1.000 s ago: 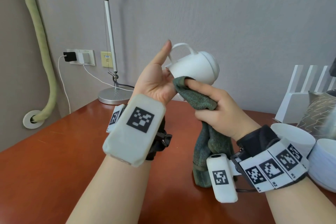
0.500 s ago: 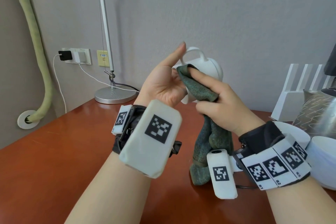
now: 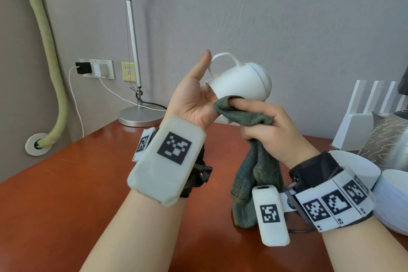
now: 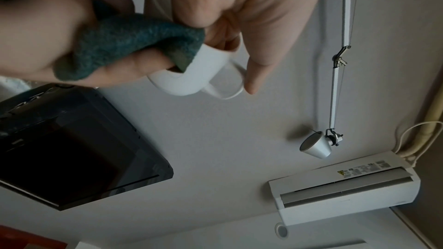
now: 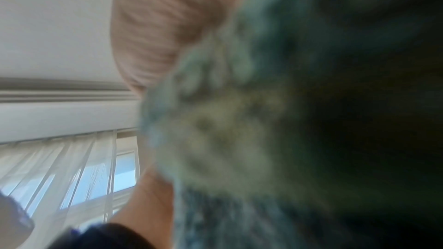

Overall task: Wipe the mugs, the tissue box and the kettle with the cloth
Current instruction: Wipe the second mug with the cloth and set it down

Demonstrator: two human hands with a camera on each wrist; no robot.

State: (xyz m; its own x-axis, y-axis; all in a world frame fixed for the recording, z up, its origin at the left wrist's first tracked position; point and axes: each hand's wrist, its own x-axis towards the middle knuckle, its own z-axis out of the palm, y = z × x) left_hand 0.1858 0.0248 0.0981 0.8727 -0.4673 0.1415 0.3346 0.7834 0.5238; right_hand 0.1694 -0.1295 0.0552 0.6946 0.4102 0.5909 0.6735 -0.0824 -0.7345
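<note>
I have my left hand (image 3: 194,99) gripping a white mug (image 3: 240,83) tipped above the table (image 3: 66,183) while my right hand (image 3: 271,130) pinches the cloth (image 3: 240,115) against its rim, so mug-wiping is probably midway, other mugs (image 3: 393,196) beside it waiting, kettle and tissue box unseen.

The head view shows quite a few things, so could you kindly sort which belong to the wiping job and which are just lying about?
In the job:
- mug, held in the left hand
- cloth, gripped by the right hand
- other mugs

Lying about:
- desk lamp
- charger
- white rack
</note>
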